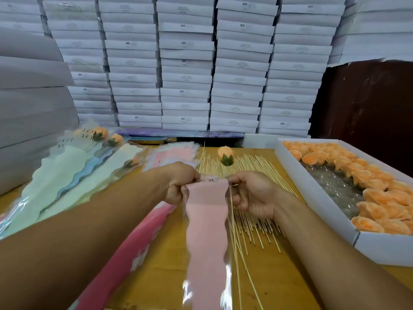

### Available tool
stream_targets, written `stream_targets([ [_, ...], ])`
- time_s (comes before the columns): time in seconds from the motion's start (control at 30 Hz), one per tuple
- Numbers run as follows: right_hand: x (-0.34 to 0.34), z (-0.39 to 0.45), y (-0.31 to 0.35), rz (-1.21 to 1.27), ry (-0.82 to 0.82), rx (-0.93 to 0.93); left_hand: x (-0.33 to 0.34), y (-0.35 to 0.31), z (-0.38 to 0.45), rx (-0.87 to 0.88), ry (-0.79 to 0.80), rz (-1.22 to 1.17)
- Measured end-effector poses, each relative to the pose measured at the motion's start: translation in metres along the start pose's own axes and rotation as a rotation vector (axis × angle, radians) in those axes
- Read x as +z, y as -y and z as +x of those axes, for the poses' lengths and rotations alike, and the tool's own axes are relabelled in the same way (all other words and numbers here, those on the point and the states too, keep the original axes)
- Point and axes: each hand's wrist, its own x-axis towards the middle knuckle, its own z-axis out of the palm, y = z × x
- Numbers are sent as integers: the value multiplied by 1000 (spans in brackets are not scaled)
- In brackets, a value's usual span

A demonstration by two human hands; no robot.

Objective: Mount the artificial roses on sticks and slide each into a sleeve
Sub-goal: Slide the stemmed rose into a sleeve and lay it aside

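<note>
A pink sleeve (206,224) with a clear plastic edge hangs lengthwise over the table's middle. My left hand (178,182) pinches its top left corner and my right hand (252,195) pinches its top right corner. A thin wooden stick (233,238) runs down along the sleeve's right edge from my right hand. One orange rose (225,155) with green leaves stands on the spread of sticks (250,171) beyond my hands. Several sleeved roses (105,139) lie at the far left.
A white box (312,191) of several orange rose heads (380,198) sits at the right. Stacks of pastel sleeves (67,175) and pink sleeves (138,242) lie at the left. White cartons (185,63) are stacked high behind the yellow table (279,283).
</note>
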Motion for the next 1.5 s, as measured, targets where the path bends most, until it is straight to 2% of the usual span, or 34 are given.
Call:
stream_targets([
  [0.17,-7,0,2,47,1,36,13,16,11,267,-195,199],
  [0.33,-22,5,5,69,-65,22,10,25,19,363,-245,135],
  [0.53,-22,4,1,-76,-49,23,16,29,25,312,-157,-70],
  [0.77,-16,1,1,-122,-97,28,19,37,28,325,-94,-150],
  [0.97,-13,0,1,-154,-129,27,20,49,36,403,-8,-211],
  [1.2,-14,0,1,-145,-138,30,14,53,28,568,112,-74],
  [1.33,-16,2,1,-140,-121,34,12,52,27,715,29,152],
  [1.5,-19,5,-1,-132,-96,33,11,55,33,698,9,148],
])
